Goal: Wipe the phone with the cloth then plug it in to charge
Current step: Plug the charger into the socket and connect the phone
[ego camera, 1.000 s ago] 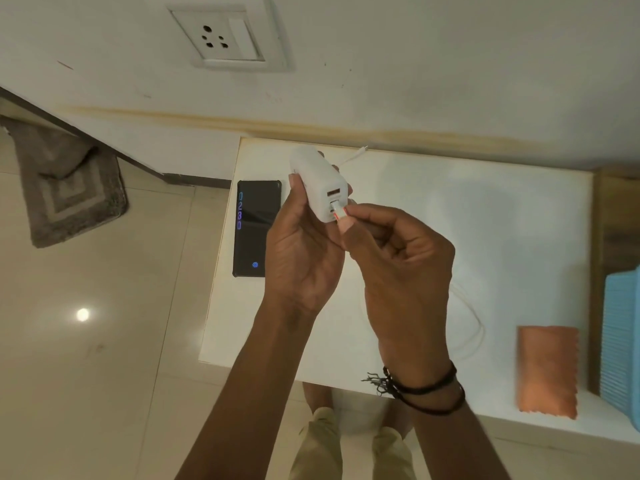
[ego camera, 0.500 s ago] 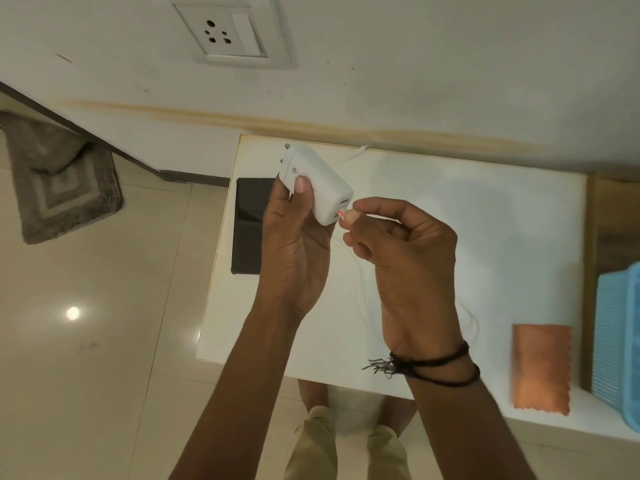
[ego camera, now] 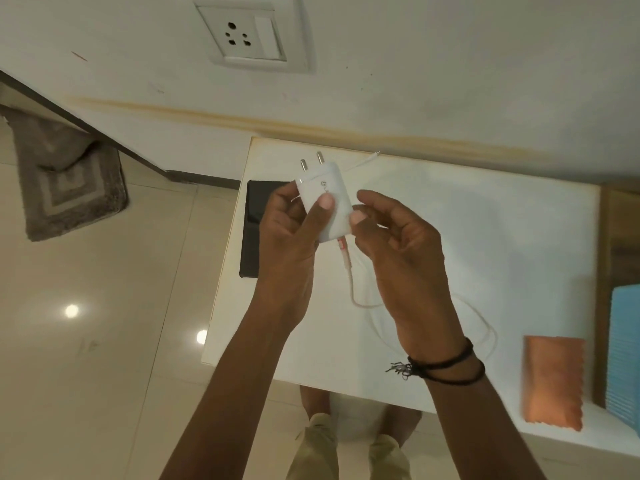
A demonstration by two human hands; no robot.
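**Charger in my left hand, phone lying on the desk**

On the floor at far left a grey mat (ego camera: 65,181) lies bunched against the wall. Higher on the wall, a white socket plate (ego camera: 247,32) with its switch sits above the desk (ego camera: 467,220).

At the desk's left edge the phone (ego camera: 256,220) lies flat, screen dark, partly hidden behind my left hand (ego camera: 287,247). That hand is raised above the desk and my fingers (ego camera: 323,206) are closed around the white charger (ego camera: 327,199), thumb pressed on its front face, the other fingers wrapped behind it. Its two metal pins point up and away, toward the wall.

From the charger's lower end a connector with a red inner part hangs down, and the white cable (ego camera: 349,282) runs from it, curves under my right wrist and loops loosely over the desk; its other end lies near the desk's far edge by the wall.

My right hand (ego camera: 405,265) is just beside the charger, its fingers loosely curled and spread, holding nothing; one fingertip touches or nearly touches the charger's right side, I cannot tell which. A black thread band circles that wrist.

Further right, the orange cloth (ego camera: 552,382) lies flat near the desk's front corner, well apart from the phone. Beside it, at the frame's edge, is a light blue basket (ego camera: 625,355).
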